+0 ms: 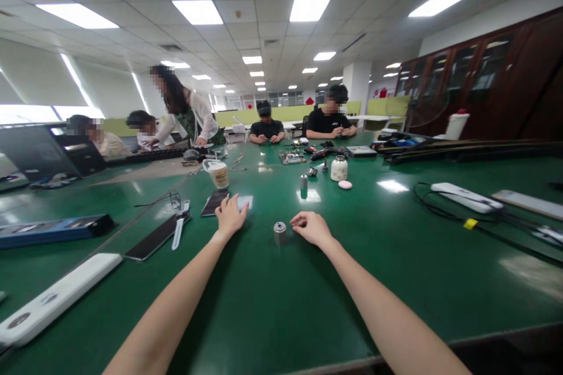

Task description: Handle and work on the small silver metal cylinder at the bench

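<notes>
A small grey metal cylinder [280,232] stands upright on the green table [308,299] between my two hands. My right hand [311,227] lies just to its right, fingers curled loosely toward it, with nothing visibly in them and a small gap to the cylinder. My left hand [230,216] rests flat on the table to the cylinder's left, fingers stretched forward, touching the edge of a pale card or phone [243,202]. A dark phone [214,202] lies just left of that hand.
A paper cup [219,174], white jar [339,168], small metal parts [303,181] and a circuit board [291,157] lie farther out. Phone [152,238], cutter [180,228], white power strips [53,299] [467,197], cables at the sides. Several people sit across the table.
</notes>
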The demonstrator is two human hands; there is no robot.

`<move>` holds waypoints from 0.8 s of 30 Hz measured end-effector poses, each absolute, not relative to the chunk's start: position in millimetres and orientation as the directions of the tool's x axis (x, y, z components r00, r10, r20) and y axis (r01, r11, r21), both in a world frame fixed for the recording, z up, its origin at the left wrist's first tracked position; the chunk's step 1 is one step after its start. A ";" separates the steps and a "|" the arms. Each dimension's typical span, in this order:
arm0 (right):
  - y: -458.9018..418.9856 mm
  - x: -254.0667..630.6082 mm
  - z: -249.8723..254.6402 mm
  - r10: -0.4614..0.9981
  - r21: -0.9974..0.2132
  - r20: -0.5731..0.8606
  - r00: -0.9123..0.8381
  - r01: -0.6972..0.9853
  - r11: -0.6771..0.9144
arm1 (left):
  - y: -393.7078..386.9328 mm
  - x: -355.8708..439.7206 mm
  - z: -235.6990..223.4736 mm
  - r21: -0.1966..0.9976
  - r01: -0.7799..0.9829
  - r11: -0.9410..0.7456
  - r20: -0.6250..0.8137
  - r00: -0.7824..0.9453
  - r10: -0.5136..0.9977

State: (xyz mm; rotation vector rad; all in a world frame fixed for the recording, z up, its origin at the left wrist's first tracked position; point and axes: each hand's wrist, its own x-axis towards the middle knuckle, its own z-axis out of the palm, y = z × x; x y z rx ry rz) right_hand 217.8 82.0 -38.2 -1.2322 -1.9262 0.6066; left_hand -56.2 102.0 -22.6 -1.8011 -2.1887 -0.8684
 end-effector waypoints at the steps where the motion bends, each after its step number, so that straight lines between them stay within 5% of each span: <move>1: 80.8 217.5 -38.2 0.906 -0.720 0.341 -0.250 0.551 0.422 | 97.2 -45.9 -21.1 0.389 0.917 0.091 0.472 -0.284 0.834; 8: 76.5 215.9 -25.8 0.888 -0.736 0.428 -0.169 0.504 0.451 | 68.7 14.5 -33.2 0.736 0.656 -0.171 0.494 -0.347 0.797; 14: 62.8 207.7 3.4 0.785 -0.751 0.572 -0.236 0.232 0.617 | 43.7 35.3 -37.7 0.762 0.533 -0.368 0.527 -0.180 0.831; 24: 45.2 193.3 2.6 0.708 -0.677 0.571 -0.416 0.250 0.692 | 31.0 46.4 -30.1 0.800 0.445 -0.403 0.534 -0.220 0.816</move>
